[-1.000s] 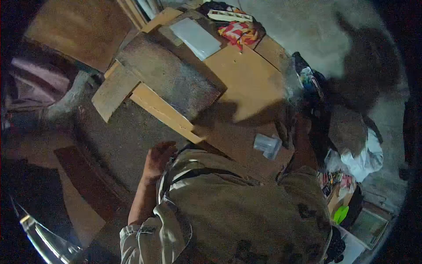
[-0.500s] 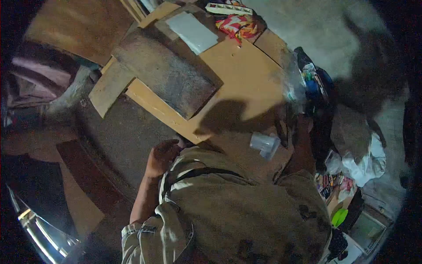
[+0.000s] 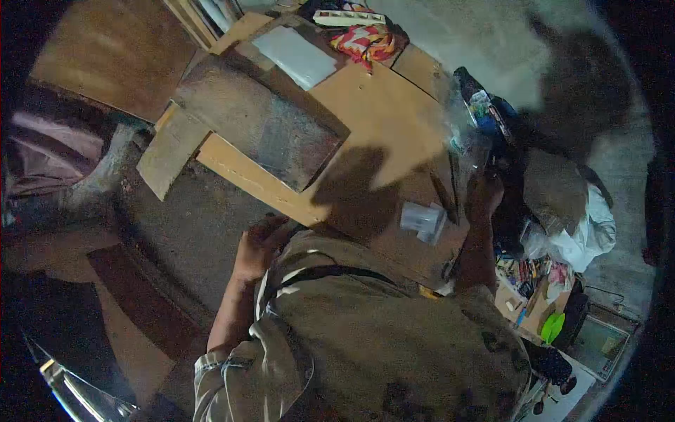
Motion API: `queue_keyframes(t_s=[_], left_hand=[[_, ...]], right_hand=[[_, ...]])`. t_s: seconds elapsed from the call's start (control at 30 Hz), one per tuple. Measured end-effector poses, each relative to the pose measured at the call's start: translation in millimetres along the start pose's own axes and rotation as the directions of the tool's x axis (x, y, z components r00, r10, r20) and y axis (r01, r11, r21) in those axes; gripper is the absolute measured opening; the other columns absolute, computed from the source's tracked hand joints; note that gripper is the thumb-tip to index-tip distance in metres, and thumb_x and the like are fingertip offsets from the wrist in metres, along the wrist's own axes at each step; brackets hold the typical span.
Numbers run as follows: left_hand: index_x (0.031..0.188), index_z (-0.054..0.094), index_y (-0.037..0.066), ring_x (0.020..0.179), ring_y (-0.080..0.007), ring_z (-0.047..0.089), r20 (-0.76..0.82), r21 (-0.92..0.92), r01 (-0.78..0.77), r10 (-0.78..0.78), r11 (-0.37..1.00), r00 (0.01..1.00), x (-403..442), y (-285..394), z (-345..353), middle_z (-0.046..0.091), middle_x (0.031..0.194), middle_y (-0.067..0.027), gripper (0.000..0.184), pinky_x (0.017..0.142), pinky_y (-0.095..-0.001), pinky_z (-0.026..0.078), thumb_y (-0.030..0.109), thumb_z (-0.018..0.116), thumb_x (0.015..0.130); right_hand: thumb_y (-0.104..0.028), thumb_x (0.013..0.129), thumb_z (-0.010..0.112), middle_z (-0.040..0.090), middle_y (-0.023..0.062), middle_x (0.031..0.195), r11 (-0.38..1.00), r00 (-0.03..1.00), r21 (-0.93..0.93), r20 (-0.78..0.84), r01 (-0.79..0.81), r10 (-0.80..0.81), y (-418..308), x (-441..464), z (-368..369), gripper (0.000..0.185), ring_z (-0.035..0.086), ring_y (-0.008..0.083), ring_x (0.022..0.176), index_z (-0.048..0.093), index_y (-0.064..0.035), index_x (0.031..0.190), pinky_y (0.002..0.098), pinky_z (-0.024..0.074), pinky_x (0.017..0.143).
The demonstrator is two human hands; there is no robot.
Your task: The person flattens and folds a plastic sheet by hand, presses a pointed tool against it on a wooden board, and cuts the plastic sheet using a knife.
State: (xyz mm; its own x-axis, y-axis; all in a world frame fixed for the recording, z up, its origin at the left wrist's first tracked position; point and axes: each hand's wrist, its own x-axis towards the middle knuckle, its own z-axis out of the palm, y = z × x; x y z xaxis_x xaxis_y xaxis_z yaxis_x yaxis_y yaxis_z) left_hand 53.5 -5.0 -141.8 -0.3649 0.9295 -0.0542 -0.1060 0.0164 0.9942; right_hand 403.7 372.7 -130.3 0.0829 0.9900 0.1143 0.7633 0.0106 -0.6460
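Observation:
My left hand (image 3: 260, 247) rests by my lap near the low corner of the tan board (image 3: 383, 88), fingers loosely stretched out and apart, with nothing visible in them. My right hand (image 3: 485, 193) reaches out on the right, in shadow beside a dark bag (image 3: 508, 133) with small colourful items in its top. Its fingers are too dark to make out, and so is anything they may hold. Between my hands a clear plastic container (image 3: 420, 221) lies on the shaded part of the board. A worn, dark-stained panel (image 3: 264, 119) lies across the board's left side.
A white flat sheet or packet (image 3: 295, 58), a power strip (image 3: 349, 17) and a red-yellow patterned cloth (image 3: 365, 43) lie at the far end. To the right are a white plastic bag (image 3: 594, 228), assorted small items and a bright green leaf-shaped thing (image 3: 553, 327). Wooden panels (image 3: 112, 53) stand at upper left.
The view has shifted slightly, showing more of the items at lower right. My right hand has turned a little beside the dark bag. My left hand stays nearly in place.

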Motion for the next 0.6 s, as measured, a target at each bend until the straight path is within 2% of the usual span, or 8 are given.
queue_keyframes(t_s=[0.07, 0.13, 0.2, 0.27, 0.33, 0.4, 0.53, 0.6], left_hand=[[0.124, 0.054, -0.003, 0.092, -0.0188, 0.063, -0.051, -0.039, 0.054, -0.056, 0.998, 0.997, 3.7, 6.0, -3.9, 0.064, 0.106, -0.0140, 0.042, 0.079, -0.0304, 0.051, 0.015, 0.063, 0.087], [0.121, 0.056, -0.003, 0.100, -0.0189, 0.060, -0.040, 0.069, 0.450, -0.448, 0.891, 0.893, 10.3, 32.3, -1.9, 0.063, 0.113, -0.0168, 0.040, 0.086, -0.0334, 0.048, 0.026, 0.057, 0.094], [0.121, 0.056, -0.003, 0.097, -0.0183, 0.061, -0.076, 0.146, 0.369, -0.362, 0.918, 0.929, 16.9, 69.9, 9.5, 0.063, 0.110, -0.0156, 0.039, 0.084, -0.0330, 0.048, 0.025, 0.057, 0.094], [0.120, 0.056, -0.003, 0.094, -0.0176, 0.061, -0.124, 0.224, 0.296, -0.275, 0.929, 0.954, 20.2, 89.0, 18.5, 0.064, 0.106, -0.0145, 0.037, 0.083, -0.0325, 0.048, 0.024, 0.056, 0.095], [0.118, 0.057, -0.003, 0.092, -0.0163, 0.059, -0.144, -0.085, 0.327, -0.337, 0.941, 0.931, 20.2, 96.7, 21.9, 0.064, 0.102, -0.0105, 0.035, 0.082, -0.0305, 0.047, 0.022, 0.058, 0.094], [0.118, 0.057, -0.003, 0.092, -0.0156, 0.058, -0.163, -0.144, 0.254, -0.276, 0.956, 0.947, 23.7, 95.1, 21.0, 0.063, 0.102, -0.0091, 0.034, 0.082, -0.0302, 0.047, 0.022, 0.058, 0.094], [0.115, 0.057, -0.002, 0.097, -0.0129, 0.055, -0.191, -0.188, 0.103, -0.140, 0.977, 0.972, 28.3, 103.2, 19.5, 0.062, 0.102, -0.0061, 0.034, 0.085, -0.0297, 0.045, 0.023, 0.061, 0.092], [0.109, 0.060, -0.001, 0.092, -0.0114, 0.056, -0.230, -0.236, 0.026, -0.082, 0.971, 0.970, 30.6, 111.5, 24.3, 0.063, 0.098, -0.0057, 0.028, 0.082, -0.0279, 0.046, 0.020, 0.063, 0.091]], right_hand=[[-0.029, 0.086, 0.062, 0.059, 0.0047, 0.072, 0.983, 0.997, 0.179, 0.064, -0.045, 0.034, -27.2, -13.2, -4.6, 0.026, 0.051, 0.0160, 0.056, 0.062, -0.0037, 0.089, 0.0325, 0.0431, 0.056], [-0.026, 0.086, 0.064, 0.059, 0.0027, 0.072, 0.932, 0.990, 0.351, 0.136, -0.092, 0.047, -56.7, -28.8, -6.1, 0.020, 0.050, 0.0121, 0.056, 0.062, -0.0055, 0.087, 0.0291, 0.0426, 0.055], [-0.017, 0.084, 0.067, 0.058, 0.0022, 0.072, 0.894, 0.951, 0.445, 0.258, 0.039, -0.170, -92.1, -54.0, -4.6, 0.013, 0.052, 0.0112, 0.057, 0.060, -0.0051, 0.085, 0.0293, 0.0427, 0.054], [-0.016, 0.084, 0.067, 0.059, 0.0038, 0.072, 0.825, 0.893, 0.565, 0.384, -0.027, -0.234, -131.2, -83.7, 1.4, 0.014, 0.052, 0.0115, 0.055, 0.060, -0.0047, 0.087, 0.0277, 0.0420, 0.053], [-0.014, 0.083, 0.068, 0.060, 0.0050, 0.071, 0.759, 0.759, 0.635, 0.562, -0.142, -0.329, -158.9, -107.7, 8.7, 0.015, 0.053, 0.0117, 0.053, 0.059, -0.0039, 0.090, 0.0263, 0.0415, 0.051], [-0.011, 0.082, 0.070, 0.058, 0.0024, 0.069, 0.728, 0.618, 0.641, 0.680, -0.242, -0.394, -184.1, -127.6, 13.6, 0.015, 0.053, 0.0102, 0.054, 0.057, -0.0035, 0.087, 0.0258, 0.0421, 0.051], [-0.011, 0.082, 0.071, 0.057, -0.0005, 0.068, 0.792, 0.369, 0.603, 0.760, -0.095, -0.535, -221.0, -156.0, 12.5, 0.013, 0.052, 0.0073, 0.056, 0.059, -0.0050, 0.085, 0.0245, 0.0431, 0.052], [-0.011, 0.082, 0.071, 0.057, -0.0007, 0.069, 0.850, 0.285, 0.526, 0.820, -0.031, -0.497, -234.2, -162.3, 7.6, 0.013, 0.052, 0.0068, 0.057, 0.059, -0.0053, 0.085, 0.0243, 0.0428, 0.052]])
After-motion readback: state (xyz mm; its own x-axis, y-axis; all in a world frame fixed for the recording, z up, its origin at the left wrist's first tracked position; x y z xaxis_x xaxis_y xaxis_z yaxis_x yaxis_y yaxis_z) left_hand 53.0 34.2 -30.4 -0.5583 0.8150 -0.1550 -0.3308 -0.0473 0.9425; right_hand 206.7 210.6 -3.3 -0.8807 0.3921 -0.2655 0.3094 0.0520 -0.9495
